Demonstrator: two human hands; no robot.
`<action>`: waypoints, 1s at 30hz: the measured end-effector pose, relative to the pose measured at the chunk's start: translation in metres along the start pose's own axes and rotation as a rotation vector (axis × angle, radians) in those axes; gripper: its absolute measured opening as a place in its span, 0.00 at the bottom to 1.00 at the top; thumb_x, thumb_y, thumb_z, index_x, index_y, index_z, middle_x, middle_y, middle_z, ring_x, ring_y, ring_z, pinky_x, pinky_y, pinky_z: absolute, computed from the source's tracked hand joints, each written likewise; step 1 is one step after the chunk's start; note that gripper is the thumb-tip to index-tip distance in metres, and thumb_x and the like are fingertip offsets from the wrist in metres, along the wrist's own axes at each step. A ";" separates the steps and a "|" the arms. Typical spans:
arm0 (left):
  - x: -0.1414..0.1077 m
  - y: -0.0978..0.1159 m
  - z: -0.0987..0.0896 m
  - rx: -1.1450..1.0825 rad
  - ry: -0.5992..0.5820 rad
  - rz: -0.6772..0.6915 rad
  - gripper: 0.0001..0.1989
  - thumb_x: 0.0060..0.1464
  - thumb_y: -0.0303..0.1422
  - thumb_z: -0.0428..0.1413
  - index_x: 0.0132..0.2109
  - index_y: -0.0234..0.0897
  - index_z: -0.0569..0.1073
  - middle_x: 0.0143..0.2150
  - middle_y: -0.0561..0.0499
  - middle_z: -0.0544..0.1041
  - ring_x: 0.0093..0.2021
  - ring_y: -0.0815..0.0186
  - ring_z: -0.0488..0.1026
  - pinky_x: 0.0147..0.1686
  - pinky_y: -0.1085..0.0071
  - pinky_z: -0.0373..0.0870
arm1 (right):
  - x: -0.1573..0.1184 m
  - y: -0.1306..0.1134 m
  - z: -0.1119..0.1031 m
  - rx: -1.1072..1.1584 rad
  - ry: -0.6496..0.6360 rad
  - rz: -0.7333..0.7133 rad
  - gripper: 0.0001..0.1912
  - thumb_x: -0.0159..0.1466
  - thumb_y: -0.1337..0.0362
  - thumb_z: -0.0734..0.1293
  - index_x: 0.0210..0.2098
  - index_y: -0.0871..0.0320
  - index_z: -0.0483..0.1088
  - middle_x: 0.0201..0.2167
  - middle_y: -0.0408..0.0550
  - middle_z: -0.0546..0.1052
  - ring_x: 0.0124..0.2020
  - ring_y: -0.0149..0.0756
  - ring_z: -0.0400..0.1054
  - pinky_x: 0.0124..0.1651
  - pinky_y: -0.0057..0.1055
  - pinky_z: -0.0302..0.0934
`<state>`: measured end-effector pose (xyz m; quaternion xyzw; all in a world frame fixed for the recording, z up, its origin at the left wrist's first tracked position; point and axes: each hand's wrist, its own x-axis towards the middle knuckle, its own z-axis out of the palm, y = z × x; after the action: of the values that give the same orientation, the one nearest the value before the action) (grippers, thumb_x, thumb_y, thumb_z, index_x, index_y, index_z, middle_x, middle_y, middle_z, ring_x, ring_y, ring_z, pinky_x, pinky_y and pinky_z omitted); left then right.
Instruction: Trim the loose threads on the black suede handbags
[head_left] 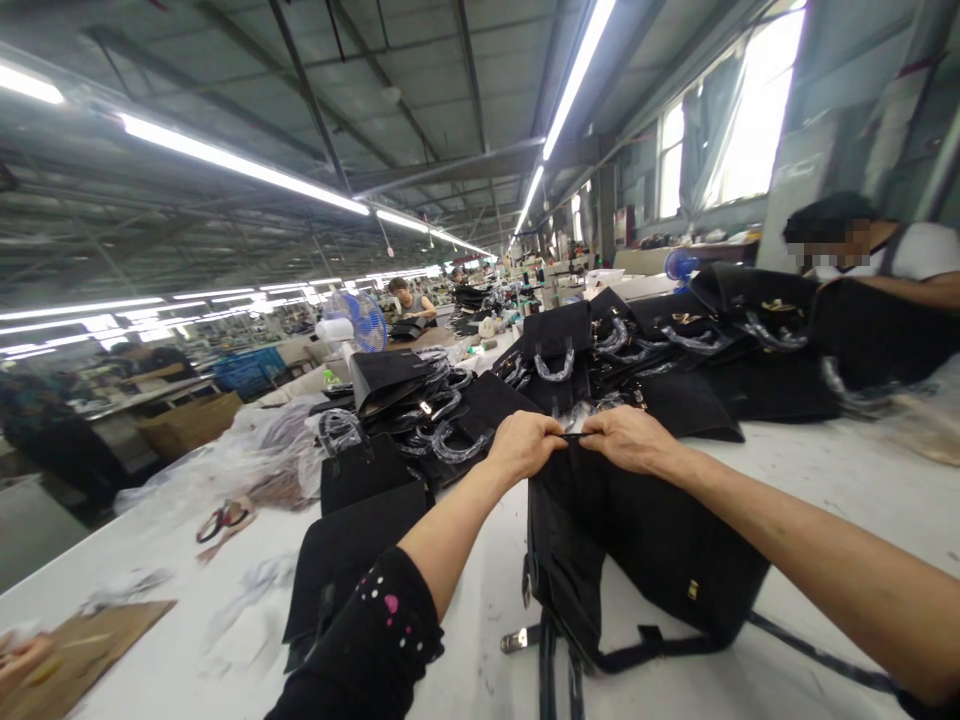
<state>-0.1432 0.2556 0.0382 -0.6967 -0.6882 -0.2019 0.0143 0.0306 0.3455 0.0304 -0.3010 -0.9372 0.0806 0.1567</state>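
A black handbag (660,530) stands tilted on the white table in front of me, with a small gold clasp piece on its side and straps trailing onto the tabletop. My left hand (527,443) pinches the bag's upper edge from the left. Close beside it, my right hand (628,438) grips the same edge from the right, fingertips almost meeting the left ones. Whatever lies under the fingertips is too small to make out. Just beyond my hands, a black bag (556,335) has its handle wrapped in clear plastic.
Black bags (420,385) are heaped at the back and left of the white table (480,610). Scissors (223,520), crumpled plastic (225,450) and cardboard (105,650) lie at left. Another person's hand (22,660) shows there. A co-worker (915,250) sits at right. A blue fan (364,318) stands behind.
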 end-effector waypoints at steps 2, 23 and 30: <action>0.001 0.000 0.000 0.004 -0.004 0.001 0.07 0.52 0.37 0.59 0.37 0.43 0.80 0.33 0.53 0.79 0.36 0.64 0.73 0.36 0.73 0.63 | 0.000 -0.002 -0.001 -0.014 0.002 -0.003 0.13 0.61 0.56 0.61 0.25 0.54 0.72 0.26 0.44 0.75 0.30 0.34 0.67 0.30 0.28 0.49; -0.005 -0.009 -0.001 -0.285 -0.112 -0.082 0.17 0.43 0.26 0.60 0.44 0.37 0.77 0.39 0.50 0.79 0.40 0.63 0.74 0.41 0.71 0.69 | 0.000 -0.010 -0.005 -0.213 -0.044 -0.039 0.16 0.66 0.56 0.57 0.39 0.55 0.74 0.32 0.53 0.78 0.35 0.42 0.72 0.36 0.32 0.58; -0.031 -0.024 0.000 -0.505 -0.157 -0.232 0.18 0.44 0.24 0.59 0.45 0.31 0.74 0.37 0.48 0.79 0.35 0.67 0.75 0.32 0.76 0.70 | 0.001 -0.009 -0.003 -0.197 -0.052 -0.030 0.17 0.66 0.55 0.57 0.36 0.55 0.74 0.32 0.53 0.78 0.36 0.42 0.72 0.36 0.32 0.58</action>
<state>-0.1653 0.2269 0.0228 -0.6082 -0.6905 -0.3126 -0.2360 0.0260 0.3384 0.0352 -0.2985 -0.9488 -0.0065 0.1032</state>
